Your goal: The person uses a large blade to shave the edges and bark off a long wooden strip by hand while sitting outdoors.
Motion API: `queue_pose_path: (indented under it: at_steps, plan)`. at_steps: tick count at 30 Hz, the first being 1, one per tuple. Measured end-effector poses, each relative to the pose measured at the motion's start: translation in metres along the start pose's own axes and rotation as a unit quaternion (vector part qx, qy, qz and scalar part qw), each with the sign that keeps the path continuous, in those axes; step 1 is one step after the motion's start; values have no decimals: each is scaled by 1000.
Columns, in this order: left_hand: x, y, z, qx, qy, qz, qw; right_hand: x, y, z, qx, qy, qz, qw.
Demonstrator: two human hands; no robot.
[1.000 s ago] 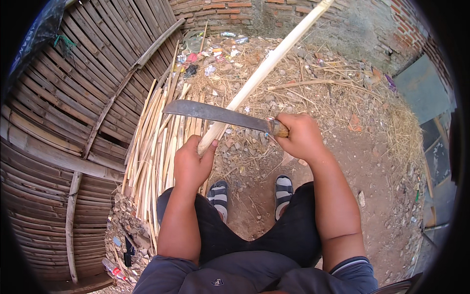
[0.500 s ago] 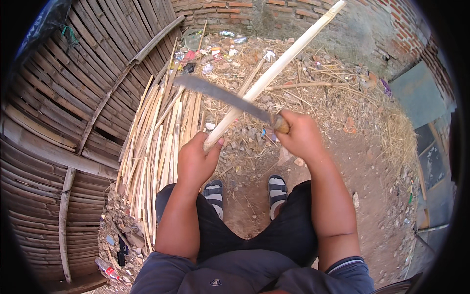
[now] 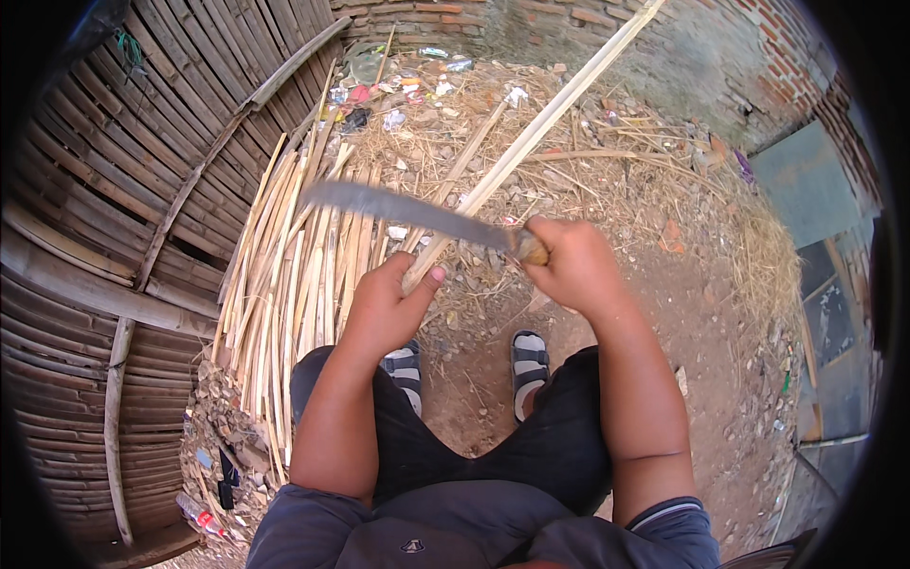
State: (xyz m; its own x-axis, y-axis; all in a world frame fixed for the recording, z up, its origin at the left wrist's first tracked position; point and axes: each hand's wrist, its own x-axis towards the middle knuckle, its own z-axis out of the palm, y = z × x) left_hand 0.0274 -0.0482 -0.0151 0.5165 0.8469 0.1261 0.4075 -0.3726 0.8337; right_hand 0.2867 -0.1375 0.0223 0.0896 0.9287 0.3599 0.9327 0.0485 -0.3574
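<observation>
My left hand (image 3: 389, 302) is closed around the near end of a long pale bamboo strip (image 3: 559, 110), which slants up and away to the far right. The wooden handle of a machete (image 3: 408, 211) is in the grip of my right hand (image 3: 573, 264). Its broad, dark, slightly curved blade points left and lies across the strip a short way beyond my left hand. Whether the edge is touching the strip or only above it, I cannot tell. The blade's tip is blurred and overlaps the view of a pile of split bamboo strips (image 3: 284, 284).
A slatted bamboo wall (image 3: 161, 190) rises along the left. Far ahead stands a brick wall (image 3: 569, 38), with litter and straw (image 3: 445, 123) scattered before it. Grey sheets (image 3: 806, 185) lean at the right. My sandalled feet (image 3: 529, 370) rest on dirt ground.
The machete has swung slightly down and left along the strip, nearer my left hand. The strip has shifted slightly, and the whole view has moved a little.
</observation>
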Motion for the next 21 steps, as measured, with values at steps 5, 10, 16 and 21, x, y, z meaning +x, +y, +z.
queue_pose_path:
  at_steps: [5, 10, 16, 21]
  plan:
    - [-2, 12, -9, 8, -29, -70, 997, -1, 8, -2, -9, -1, -10, 1000]
    - [-7, 14, -19, 8, -24, -95, 995, 3, 38, -15, 122, 110, 112, 980]
    - [-12, 3, -22, -27, -32, -88, 995, -3, 35, -8, 253, 125, 95, 955]
    - [-6, -6, -19, -44, -33, -89, 995, -2, 13, -4, 304, -5, 157, 940]
